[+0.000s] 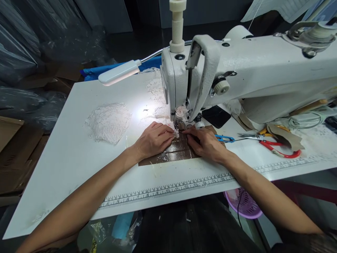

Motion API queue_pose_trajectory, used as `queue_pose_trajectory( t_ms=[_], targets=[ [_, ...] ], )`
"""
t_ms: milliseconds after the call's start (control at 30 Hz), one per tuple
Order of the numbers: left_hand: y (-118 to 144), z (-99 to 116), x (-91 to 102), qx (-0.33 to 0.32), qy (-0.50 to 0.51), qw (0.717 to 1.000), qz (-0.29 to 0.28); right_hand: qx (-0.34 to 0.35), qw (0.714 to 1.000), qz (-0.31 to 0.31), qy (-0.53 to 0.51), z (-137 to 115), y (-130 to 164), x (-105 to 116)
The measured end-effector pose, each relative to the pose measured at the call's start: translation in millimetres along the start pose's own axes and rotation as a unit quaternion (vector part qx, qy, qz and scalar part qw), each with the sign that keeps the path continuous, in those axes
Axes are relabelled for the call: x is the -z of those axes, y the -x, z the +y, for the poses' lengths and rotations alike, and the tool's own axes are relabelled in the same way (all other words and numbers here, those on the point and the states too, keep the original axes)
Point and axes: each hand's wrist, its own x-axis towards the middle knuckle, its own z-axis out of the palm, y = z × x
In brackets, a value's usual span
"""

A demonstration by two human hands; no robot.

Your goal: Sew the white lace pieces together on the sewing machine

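Observation:
My left hand lies on the brown-taped patch in front of the sewing machine's needle area. Its fingers are pressed together, with the tips on a small piece of pale fabric. From the other side, my right hand reaches in with curled fingers, its index fingertip close to the same piece. Whatever those fingers hold is hidden. Above both hands is the white sewing machine, with a pale fabric rosette on its head near the needle bar.
A pile of white lace pieces lies to the left under a lit lamp. More lace sits behind the needle. Blue thread snips and red-handled scissors lie right. A printed ruler runs along the front edge.

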Motion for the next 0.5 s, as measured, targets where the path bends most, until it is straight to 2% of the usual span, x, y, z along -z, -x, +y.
queue_pose_trajectory(
  t_ms=[133, 200, 267, 367, 433, 500],
  targets=[
    [0, 1, 0.7, -0.01, 0.0, 1.0, -0.018, 0.013, 0.999, 0.031, 0.017, 2, -3, 7],
    [0, 2, 3.3, -0.019, 0.005, 0.999, -0.035, 0.008, 0.997, 0.067, 0.028, 2, -4, 19],
    [0, 0, 5.7, -0.042, 0.005, 0.998, -0.055, -0.01, 0.996, 0.075, 0.042, 3, -2, 37],
    [1, -3, 6.9, -0.081, -0.004, 0.993, -0.081, -0.024, 0.996, 0.002, 0.092, 8, 12, 61],
    [1, -4, 6.0, -0.084, 0.007, 0.993, -0.083, -0.026, 0.989, -0.048, 0.138, 15, 27, 69],
    [0, -2, 4.4, -0.06, 0.045, 0.995, -0.066, -0.028, 0.981, -0.041, 0.188, 23, 40, 67]
  ],
)
